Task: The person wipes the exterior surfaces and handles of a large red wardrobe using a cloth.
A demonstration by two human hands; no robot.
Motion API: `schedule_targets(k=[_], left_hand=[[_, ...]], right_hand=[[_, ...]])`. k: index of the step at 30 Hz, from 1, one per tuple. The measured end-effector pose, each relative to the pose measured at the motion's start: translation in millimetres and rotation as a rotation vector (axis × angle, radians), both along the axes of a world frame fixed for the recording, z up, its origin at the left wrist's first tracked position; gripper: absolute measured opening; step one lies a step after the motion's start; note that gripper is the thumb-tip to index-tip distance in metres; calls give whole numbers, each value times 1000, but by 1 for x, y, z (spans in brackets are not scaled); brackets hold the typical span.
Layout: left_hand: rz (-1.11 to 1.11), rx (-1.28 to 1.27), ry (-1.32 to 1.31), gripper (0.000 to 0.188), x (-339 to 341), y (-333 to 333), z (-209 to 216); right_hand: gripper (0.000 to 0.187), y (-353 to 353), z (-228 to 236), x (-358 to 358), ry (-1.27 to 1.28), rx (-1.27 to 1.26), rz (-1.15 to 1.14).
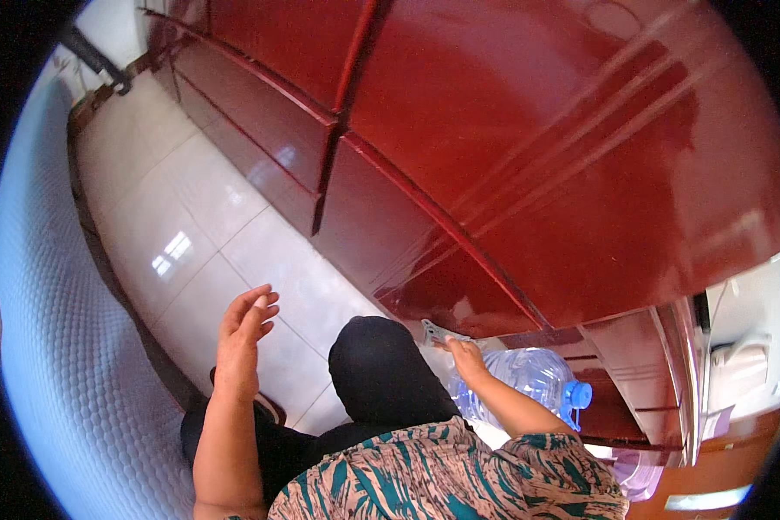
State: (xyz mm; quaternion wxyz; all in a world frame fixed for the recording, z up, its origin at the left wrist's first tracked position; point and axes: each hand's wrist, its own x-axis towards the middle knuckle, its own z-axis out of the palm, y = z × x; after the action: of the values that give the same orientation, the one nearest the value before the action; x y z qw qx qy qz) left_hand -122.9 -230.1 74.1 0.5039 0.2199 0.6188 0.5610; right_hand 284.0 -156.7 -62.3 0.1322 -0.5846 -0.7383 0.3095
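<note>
Nearest the camera, from the head view, we have our patterned shirt (425, 477) and, just past it, a dark knee (381, 364). Our left hand (250, 316) hangs over the tiled floor (191, 208), fingers loosely curled and slightly parted, holding nothing. Our right hand (465, 355) pinches a small grey-white piece (435, 331) at the lower edge of the red cabinet (529, 182); whether it is cloth or paper, and whether it touches the panel, we cannot tell. To handle it well, we would keep that pinch firm but near one side, leaving its face free, and bring it to the edge flat, without crumpling it. A clear jug (529, 374) with a blue cap (580, 395) sits just beside our right forearm, so we should mind the elbow. Our free left hand could brace the knee or steady the piece's far corner.
</note>
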Motion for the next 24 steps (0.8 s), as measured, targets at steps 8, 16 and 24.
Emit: schedule_targets(k=[8, 16, 24], left_hand=[[35, 63, 25, 43, 5, -6, 7], [-22, 14, 86, 41, 4, -5, -14], [-376, 264, -13, 60, 37, -5, -23]], right_hand=[[48, -11, 156, -2, 430, -123, -191], [52, -7, 217, -35, 695, -60, -222], [29, -40, 206, -66, 417, 115, 75]])
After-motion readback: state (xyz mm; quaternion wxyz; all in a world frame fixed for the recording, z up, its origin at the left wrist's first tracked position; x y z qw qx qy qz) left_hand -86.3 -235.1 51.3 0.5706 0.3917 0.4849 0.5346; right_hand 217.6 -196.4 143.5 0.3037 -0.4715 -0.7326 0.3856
